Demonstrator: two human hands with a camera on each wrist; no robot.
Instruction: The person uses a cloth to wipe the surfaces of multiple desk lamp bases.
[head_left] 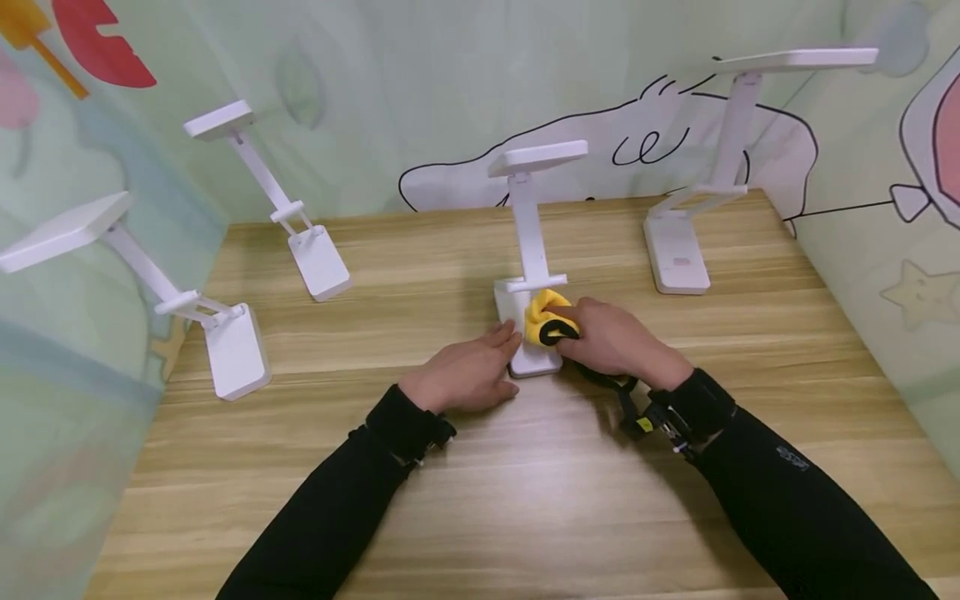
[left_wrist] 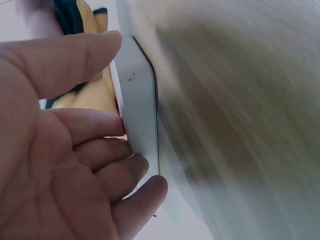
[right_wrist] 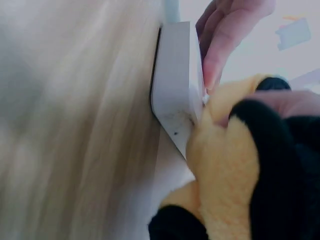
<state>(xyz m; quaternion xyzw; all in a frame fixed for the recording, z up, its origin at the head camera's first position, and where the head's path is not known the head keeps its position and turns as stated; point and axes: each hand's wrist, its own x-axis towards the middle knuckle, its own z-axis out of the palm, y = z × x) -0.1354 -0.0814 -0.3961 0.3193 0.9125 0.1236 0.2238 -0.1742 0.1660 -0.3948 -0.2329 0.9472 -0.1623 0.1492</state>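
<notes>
Cartoon walls (head_left: 360, 75) on 3 sides of a wood-grain table (head_left: 495, 508) with 4 white lamps (head_left: 529, 233) suggest a children's room.

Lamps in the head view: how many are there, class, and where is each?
4, all on the table: front-left lamp, back-left lamp, middle lamp with a cloth against its base, and back-right lamp. None looks hidden.

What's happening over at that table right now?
A person is working at the middle lamp. The right hand grips a yellow cloth with black edging against the lamp's white base, while the left hand touches the base's other side. A near-left lamp, a far-left lamp and a right-side lamp stand untouched on the wooden table.
</notes>
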